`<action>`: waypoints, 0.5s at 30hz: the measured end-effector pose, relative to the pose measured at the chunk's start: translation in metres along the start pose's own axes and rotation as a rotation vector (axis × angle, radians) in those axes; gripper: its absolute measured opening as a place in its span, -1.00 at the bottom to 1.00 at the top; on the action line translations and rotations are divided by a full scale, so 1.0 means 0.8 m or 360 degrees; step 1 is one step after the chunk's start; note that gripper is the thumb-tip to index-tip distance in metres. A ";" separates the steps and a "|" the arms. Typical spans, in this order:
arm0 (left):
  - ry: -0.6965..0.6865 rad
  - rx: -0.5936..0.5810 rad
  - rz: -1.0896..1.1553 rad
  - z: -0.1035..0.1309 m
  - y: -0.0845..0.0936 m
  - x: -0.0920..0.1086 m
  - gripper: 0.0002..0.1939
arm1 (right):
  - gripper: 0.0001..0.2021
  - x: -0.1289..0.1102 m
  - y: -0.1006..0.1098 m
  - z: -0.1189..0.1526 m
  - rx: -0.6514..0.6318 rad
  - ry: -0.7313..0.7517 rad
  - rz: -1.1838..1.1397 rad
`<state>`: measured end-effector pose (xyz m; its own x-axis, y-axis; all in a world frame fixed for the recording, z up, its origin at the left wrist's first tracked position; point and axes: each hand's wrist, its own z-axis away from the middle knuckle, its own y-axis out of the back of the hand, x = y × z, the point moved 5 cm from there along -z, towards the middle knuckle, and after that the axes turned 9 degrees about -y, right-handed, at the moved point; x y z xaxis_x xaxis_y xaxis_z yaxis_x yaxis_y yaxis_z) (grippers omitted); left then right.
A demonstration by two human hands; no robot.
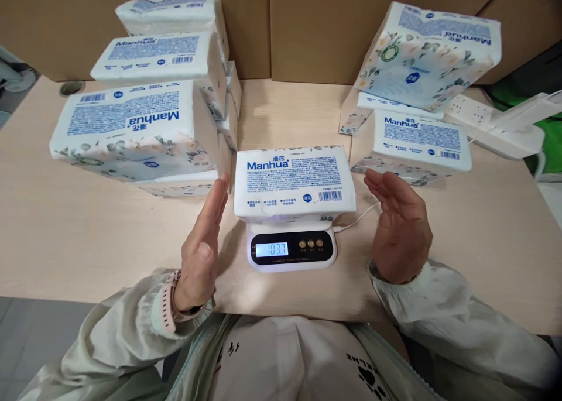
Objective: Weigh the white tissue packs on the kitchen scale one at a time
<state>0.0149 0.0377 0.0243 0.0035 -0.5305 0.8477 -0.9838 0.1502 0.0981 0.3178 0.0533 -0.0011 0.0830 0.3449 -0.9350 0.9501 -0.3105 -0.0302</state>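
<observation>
A white tissue pack (295, 181) with blue "Manhua" lettering lies on a small white scale (293, 263) whose lit display reads 103.7. Just left of the pack, my left hand (204, 249) is upright with its fingers stretched out, holding nothing. My right hand (398, 228) stands to the right, palm turned toward the pack, fingers extended and nothing in it. A gap shows between each hand and the pack.
Stacked tissue packs (127, 120) rise at the left; more packs (425, 55) are piled at the back right. Behind them are cardboard panels (316, 32). A white power strip (492, 126) lies at the right, and a cable leaves the scale's right side.
</observation>
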 end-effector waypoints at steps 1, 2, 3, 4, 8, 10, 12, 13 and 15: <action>-0.0019 -0.0005 -0.0002 -0.001 0.000 0.000 -0.35 | -0.51 0.000 0.000 0.001 -0.0004 -0.0008 0.0021; -0.0033 -0.0008 -0.0010 -0.001 0.000 0.001 -0.36 | -0.50 0.000 0.001 0.001 -0.0015 -0.0018 0.0039; -0.0043 -0.0008 -0.0020 -0.002 0.001 0.001 -0.37 | -0.49 0.000 0.001 0.002 -0.0029 -0.0015 0.0047; -0.0044 -0.0005 -0.0030 -0.002 0.001 0.000 -0.37 | -0.49 0.000 0.001 0.003 -0.0045 -0.0008 0.0045; -0.0042 0.0008 -0.0055 -0.001 0.003 0.000 -0.38 | -0.50 -0.002 0.001 0.006 -0.0105 0.0023 0.0007; -0.0037 0.0019 -0.0067 -0.001 0.003 -0.001 -0.38 | -0.49 -0.003 0.001 0.007 -0.0100 0.0016 0.0012; -0.0023 0.0037 -0.0074 0.000 0.004 -0.002 -0.38 | -0.49 -0.004 0.001 0.007 -0.0089 0.0021 0.0037; -0.0019 0.0044 -0.0075 0.000 0.004 -0.002 -0.38 | -0.49 -0.005 0.000 0.008 -0.0082 0.0034 0.0049; -0.0028 0.0055 -0.0070 -0.001 0.004 -0.002 -0.38 | -0.50 -0.008 -0.001 0.008 -0.0083 0.0065 0.0067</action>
<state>0.0120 0.0394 0.0239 0.0439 -0.5506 0.8336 -0.9884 0.0977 0.1166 0.3148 0.0457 0.0025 0.1344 0.3689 -0.9197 0.9598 -0.2793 0.0282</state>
